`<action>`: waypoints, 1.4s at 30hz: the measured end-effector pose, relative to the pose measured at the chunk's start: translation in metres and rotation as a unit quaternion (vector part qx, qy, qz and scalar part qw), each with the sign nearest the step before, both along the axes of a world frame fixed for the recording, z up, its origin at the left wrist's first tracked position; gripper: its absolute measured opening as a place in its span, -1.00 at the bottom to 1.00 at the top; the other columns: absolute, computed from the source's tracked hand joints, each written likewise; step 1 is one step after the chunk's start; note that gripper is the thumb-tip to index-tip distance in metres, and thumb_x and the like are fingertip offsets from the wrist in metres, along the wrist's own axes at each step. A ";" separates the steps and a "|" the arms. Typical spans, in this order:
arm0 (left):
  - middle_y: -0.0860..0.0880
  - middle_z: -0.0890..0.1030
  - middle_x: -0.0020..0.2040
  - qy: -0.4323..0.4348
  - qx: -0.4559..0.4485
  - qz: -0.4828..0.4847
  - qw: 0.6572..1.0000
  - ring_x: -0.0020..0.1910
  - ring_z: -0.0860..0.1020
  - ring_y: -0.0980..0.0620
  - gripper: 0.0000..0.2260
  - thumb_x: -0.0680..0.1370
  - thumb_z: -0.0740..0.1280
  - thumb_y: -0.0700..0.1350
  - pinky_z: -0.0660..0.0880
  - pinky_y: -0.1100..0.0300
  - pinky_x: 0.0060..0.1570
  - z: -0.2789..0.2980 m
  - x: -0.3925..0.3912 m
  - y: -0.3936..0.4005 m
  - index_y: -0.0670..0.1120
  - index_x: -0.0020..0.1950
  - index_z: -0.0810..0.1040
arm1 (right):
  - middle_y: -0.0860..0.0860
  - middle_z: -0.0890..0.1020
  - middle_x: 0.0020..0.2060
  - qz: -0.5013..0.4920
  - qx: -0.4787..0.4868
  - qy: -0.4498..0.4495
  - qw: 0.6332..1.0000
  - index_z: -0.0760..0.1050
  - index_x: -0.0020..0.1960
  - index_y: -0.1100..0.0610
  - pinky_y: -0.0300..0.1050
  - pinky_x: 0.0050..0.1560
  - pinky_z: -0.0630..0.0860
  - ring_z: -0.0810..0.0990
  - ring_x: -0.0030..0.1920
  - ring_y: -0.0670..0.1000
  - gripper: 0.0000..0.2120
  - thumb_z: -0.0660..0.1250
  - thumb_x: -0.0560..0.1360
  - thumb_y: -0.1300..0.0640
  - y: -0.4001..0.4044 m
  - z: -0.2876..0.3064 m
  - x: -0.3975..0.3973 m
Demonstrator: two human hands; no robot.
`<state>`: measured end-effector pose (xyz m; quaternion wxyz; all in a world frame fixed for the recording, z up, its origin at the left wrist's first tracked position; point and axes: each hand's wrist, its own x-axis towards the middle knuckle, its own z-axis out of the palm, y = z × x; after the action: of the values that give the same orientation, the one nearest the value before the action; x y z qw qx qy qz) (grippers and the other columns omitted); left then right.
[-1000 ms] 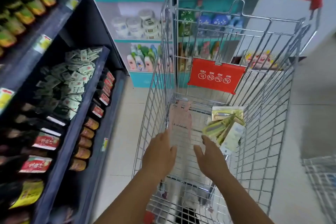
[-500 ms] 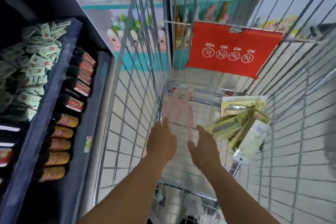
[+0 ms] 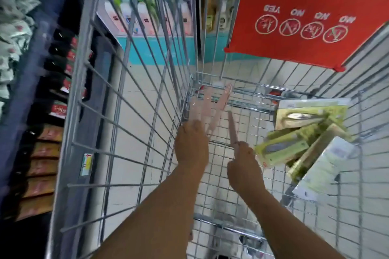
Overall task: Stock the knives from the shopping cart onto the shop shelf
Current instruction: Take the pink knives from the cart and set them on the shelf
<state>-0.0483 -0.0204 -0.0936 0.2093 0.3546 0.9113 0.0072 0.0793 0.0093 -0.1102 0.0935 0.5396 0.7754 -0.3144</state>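
We see both arms reaching down into the wire shopping cart (image 3: 134, 82). Our left hand (image 3: 192, 143) has its fingers on the pink packaged knives (image 3: 207, 104) lying at the cart's far end, toward twelve o'clock; whether it grips them we cannot tell through the blur. Our right hand (image 3: 245, 165) pinches the near end of one pink knife pack (image 3: 232, 127), which points away from us. A heap of green knife packs (image 3: 303, 132) lies at two o'clock of that hand. The dark shop shelf (image 3: 31, 73) stands at nine o'clock.
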 end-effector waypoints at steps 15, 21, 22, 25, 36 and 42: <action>-0.17 0.34 0.30 -0.138 0.011 0.181 0.974 0.14 0.53 -0.19 -0.64 0.57 0.13 -0.30 0.48 -0.04 0.01 0.007 0.014 -0.015 -0.19 0.37 0.23 | 0.14 0.43 0.13 -0.154 0.017 0.041 0.987 0.23 0.25 0.23 -0.06 -0.16 0.33 0.54 0.07 0.21 -0.47 0.22 0.53 -0.17 0.034 -0.002 -0.083; -0.17 0.51 0.21 -0.180 0.057 0.272 0.943 0.07 0.55 -0.21 -0.73 0.59 0.04 -0.28 0.51 -0.09 0.04 0.010 0.018 -0.023 -0.16 0.29 0.24 | 0.17 0.44 0.14 -0.113 0.044 -0.004 0.993 0.21 0.26 0.25 -0.08 -0.16 0.34 0.55 0.09 0.20 -0.64 0.22 0.54 0.15 0.036 -0.003 -0.085; -0.17 0.52 0.19 -0.184 0.063 0.273 0.942 0.06 0.55 -0.21 -0.74 0.59 0.03 -0.27 0.52 -0.09 0.03 0.011 0.019 -0.026 -0.16 0.27 0.25 | 0.17 0.45 0.14 -0.102 0.050 -0.013 0.993 0.22 0.25 0.25 -0.07 -0.16 0.37 0.56 0.09 0.20 -0.69 0.19 0.56 0.19 0.037 -0.001 -0.084; -0.19 0.54 0.14 -0.183 0.076 0.265 0.944 0.01 0.56 -0.24 -0.76 0.60 0.04 -0.26 0.52 -0.11 -0.03 0.014 0.023 -0.033 -0.16 0.26 0.26 | 0.19 0.49 0.12 -0.078 0.041 -0.009 0.996 0.26 0.23 0.26 0.00 -0.05 0.46 0.55 0.09 0.22 -0.75 0.14 0.56 0.26 0.038 0.004 -0.075; -0.11 0.60 -0.07 -0.207 0.152 0.253 0.933 -0.33 0.48 -0.03 -0.82 0.66 0.00 -0.06 0.35 0.16 -0.42 0.098 0.059 -0.050 0.04 0.25 0.26 | 0.05 0.40 -0.15 -0.057 -0.041 0.113 0.991 0.33 0.14 0.29 -0.15 -0.18 0.29 0.38 -0.19 0.04 -0.81 0.11 0.60 0.21 0.003 0.088 0.011; -0.07 0.56 0.19 -0.224 0.214 0.213 0.926 -0.08 0.57 -0.06 -0.60 0.66 0.00 -0.05 0.45 0.16 -0.19 0.192 0.074 -0.065 0.17 0.48 0.00 | 0.00 0.41 -0.29 -0.059 -0.023 0.197 0.978 0.29 -0.01 0.20 -0.24 -0.41 0.28 0.37 -0.36 -0.05 -0.90 0.14 0.61 0.16 -0.011 0.185 0.028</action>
<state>0.0261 -0.0850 0.0985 0.3207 0.1773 0.8714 0.3261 0.1071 -0.0018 0.0746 -0.0669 0.5096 0.7379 -0.4374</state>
